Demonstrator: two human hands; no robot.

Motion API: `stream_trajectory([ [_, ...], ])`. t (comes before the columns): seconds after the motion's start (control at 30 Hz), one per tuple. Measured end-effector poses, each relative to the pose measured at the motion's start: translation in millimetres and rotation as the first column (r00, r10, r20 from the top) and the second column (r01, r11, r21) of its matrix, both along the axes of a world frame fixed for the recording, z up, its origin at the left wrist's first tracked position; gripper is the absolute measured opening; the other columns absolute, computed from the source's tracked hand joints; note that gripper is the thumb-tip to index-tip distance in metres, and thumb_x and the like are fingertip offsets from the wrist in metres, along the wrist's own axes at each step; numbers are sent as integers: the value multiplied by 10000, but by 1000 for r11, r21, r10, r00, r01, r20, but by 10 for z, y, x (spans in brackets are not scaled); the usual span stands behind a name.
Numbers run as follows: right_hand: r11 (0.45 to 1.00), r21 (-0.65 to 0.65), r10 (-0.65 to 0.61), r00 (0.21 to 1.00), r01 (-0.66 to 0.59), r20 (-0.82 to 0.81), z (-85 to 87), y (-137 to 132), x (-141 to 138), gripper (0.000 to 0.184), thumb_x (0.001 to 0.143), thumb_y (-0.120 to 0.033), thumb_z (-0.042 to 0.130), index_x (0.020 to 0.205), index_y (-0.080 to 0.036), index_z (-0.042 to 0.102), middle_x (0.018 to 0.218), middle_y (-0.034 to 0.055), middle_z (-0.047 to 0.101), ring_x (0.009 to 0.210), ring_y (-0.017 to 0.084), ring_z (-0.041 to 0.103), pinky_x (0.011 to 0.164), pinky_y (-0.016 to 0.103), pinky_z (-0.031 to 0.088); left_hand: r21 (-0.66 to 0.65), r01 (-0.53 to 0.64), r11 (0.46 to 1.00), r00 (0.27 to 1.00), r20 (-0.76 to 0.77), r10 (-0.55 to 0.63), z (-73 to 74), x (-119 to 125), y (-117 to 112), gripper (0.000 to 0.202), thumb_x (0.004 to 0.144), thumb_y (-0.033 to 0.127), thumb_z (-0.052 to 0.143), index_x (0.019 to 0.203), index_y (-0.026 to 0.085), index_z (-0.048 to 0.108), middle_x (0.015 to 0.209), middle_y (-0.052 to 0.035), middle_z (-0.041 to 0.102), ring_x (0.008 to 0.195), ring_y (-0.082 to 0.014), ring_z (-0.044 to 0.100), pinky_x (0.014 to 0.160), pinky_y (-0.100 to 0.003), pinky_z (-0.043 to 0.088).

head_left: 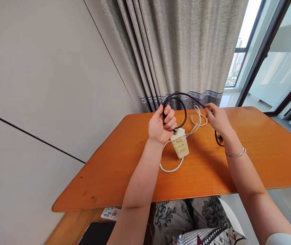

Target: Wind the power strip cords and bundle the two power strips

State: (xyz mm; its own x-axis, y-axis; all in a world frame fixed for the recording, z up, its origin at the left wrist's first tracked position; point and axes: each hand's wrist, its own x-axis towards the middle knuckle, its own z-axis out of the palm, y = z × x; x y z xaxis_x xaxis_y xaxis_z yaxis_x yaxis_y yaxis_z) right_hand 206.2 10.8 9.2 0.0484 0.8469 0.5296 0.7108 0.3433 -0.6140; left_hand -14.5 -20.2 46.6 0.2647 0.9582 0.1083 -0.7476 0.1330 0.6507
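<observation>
Patterned clothing (212,237) | left fingers (170,117), right fingers (211,106): gripping black cable (185,114)

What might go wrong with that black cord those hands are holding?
The loops of black cord might slip out of the left hand if its grip loosens. The cord could also tangle with the white cord, which lies in loops close by. And a hard tug by the right hand might jerk the socket box, since the black cord seems to run into its top.
</observation>
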Motion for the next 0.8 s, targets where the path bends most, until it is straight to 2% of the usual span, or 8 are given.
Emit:
stream_trajectory([
  [0.13, 967, -240, 161, 943, -90, 292, 47, -149, -201, 303, 1007, -236, 421, 1162, -187, 676, 882, 77, 721, 801, 200, 658, 704, 275, 409, 39, -51, 998, 999, 9, 50, 7, -44, 28, 412, 1085, 333, 247, 702, 196, 314, 529, 82, 249, 330, -32, 155, 338, -158, 159],
  [0.27, 946, -316, 215, 859, -66, 465, 46, -215, -344, 301, 1024, -220, 392, 1135, -185, 670, 999, 115, 738, 884, 232, 670, 718, 287, 397, 19, -62, 998, 998, -7, 62, 19, -90, 46, 448, 1065, 457, 303, 696, 204, 302, 513, 87, 223, 331, -40, 157, 333, -162, 165],
  [0.37, 969, -244, 137, 902, -36, 409, 26, -185, -319, 295, 1015, -218, 384, 1156, -170, 639, 1032, 140, 736, 910, 256, 676, 726, 302, 408, -2, -70, 998, 997, -27, 70, 34, -116, 43, 442, 1053, 460, 344, 693, 206, 304, 499, 92, 195, 328, -43, 155, 332, -158, 166],
  [0.47, 995, -94, 43, 973, -22, 226, 13, -129, -220, 297, 1000, -228, 386, 1171, -169, 621, 994, 128, 740, 900, 258, 679, 750, 315, 433, -25, -71, 997, 996, -52, 69, 40, -130, 52, 415, 1053, 400, 357, 689, 205, 318, 492, 95, 185, 321, -43, 153, 330, -159, 162],
  [0.53, 999, -42, 19, 992, -14, 129, 16, -107, -165, 284, 990, -243, 400, 1156, -172, 620, 950, 111, 739, 871, 250, 683, 751, 315, 446, -33, -76, 997, 995, -68, 74, 35, -130, 70, 396, 1049, 378, 378, 695, 203, 339, 493, 98, 191, 318, -41, 156, 328, -158, 161],
  [0.67, 992, -125, 16, 993, -1, 120, 36, -127, -166, 260, 988, -246, 418, 1116, -179, 634, 902, 96, 735, 796, 232, 691, 714, 298, 446, -18, -134, 991, 988, -85, 132, 16, -107, 106, 375, 1039, 376, 427, 712, 200, 369, 499, 100, 226, 318, -34, 173, 324, -149, 168],
  [0.8, 958, -279, 140, 956, -65, 257, 24, -186, -294, 276, 999, -203, 404, 1149, -176, 634, 907, 93, 737, 732, 198, 687, 696, 277, 438, 12, -194, 981, 978, -77, 195, 7, -82, 114, 397, 1028, 408, 464, 705, 201, 358, 502, 95, 277, 322, -29, 193, 326, -148, 183],
])
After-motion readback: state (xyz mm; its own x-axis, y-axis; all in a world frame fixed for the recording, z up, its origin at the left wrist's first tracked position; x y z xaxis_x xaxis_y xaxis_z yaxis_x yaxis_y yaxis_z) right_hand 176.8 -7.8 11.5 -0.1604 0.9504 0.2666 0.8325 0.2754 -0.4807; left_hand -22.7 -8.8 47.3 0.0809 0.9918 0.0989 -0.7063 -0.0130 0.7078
